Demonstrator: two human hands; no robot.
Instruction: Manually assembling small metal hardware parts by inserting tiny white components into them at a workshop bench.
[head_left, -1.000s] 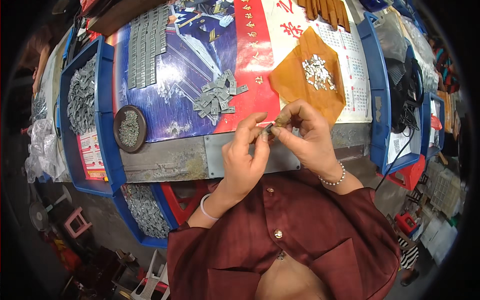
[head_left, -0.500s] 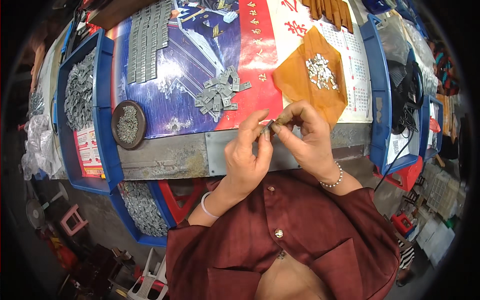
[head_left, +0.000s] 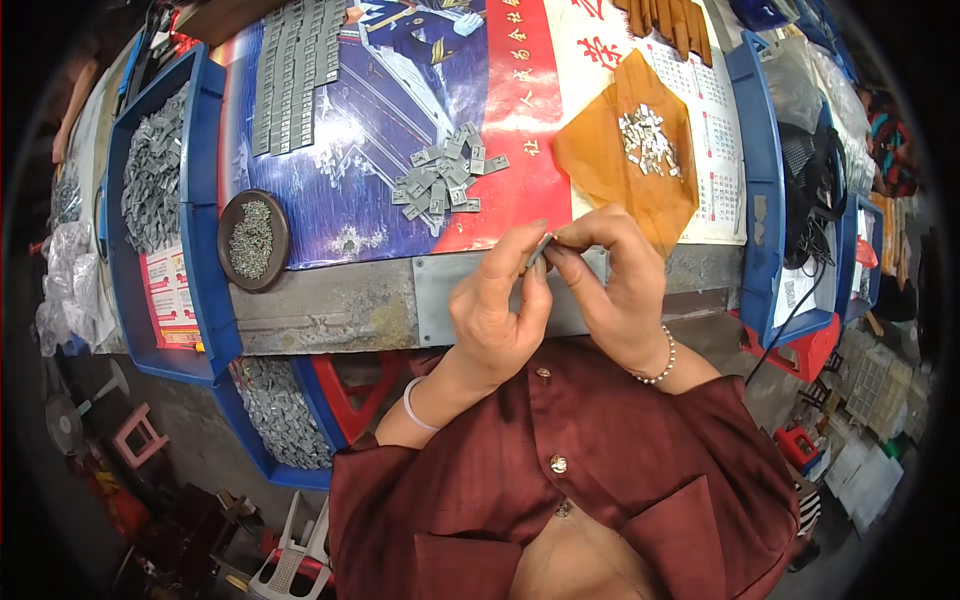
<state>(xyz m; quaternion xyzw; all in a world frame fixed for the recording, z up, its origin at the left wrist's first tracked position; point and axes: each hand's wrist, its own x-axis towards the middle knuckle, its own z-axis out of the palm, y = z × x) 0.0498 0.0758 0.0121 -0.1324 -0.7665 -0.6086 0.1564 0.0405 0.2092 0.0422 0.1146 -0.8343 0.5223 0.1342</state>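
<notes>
The left hand (head_left: pixel 500 310) and right hand (head_left: pixel 620 290) met just above the near edge of the surface (head_left: pixel 330 325). The left grip was narrow, pinching a small grey piece (head_left: pixel 538 251) between thumb and fingers; the piece was tilted, its upper end toward one o'clock. The right thumb and forefinger were drawn close beside that end, but whether the right grip held anything I could not tell. A pale bangle (head_left: pixel 412 405) circled the left wrist, a beaded bracelet (head_left: pixel 665 365) the right.

Taken from the hands, a loose heap of grey tiles (head_left: pixel 440 185) lay near at ten o'clock on a poster (head_left: pixel 350 205), with long grey rows (head_left: pixel 295 85) farther out on the same line. At nine o'clock stood a round brown dish (head_left: pixel 281 238) of tiny metal bits (head_left: pixel 250 242), and just beyond it a blue tray (head_left: pixel 203 150) with more grey parts (head_left: pixel 153 190). At one o'clock, silvery bits (head_left: pixel 655 150) were scattered over an amber sheet (head_left: pixel 598 140), brown strips (head_left: pixel 690 35) well behind them. Another blue bin (head_left: pixel 322 415), full of grey parts, sat lower down at eight o'clock.
</notes>
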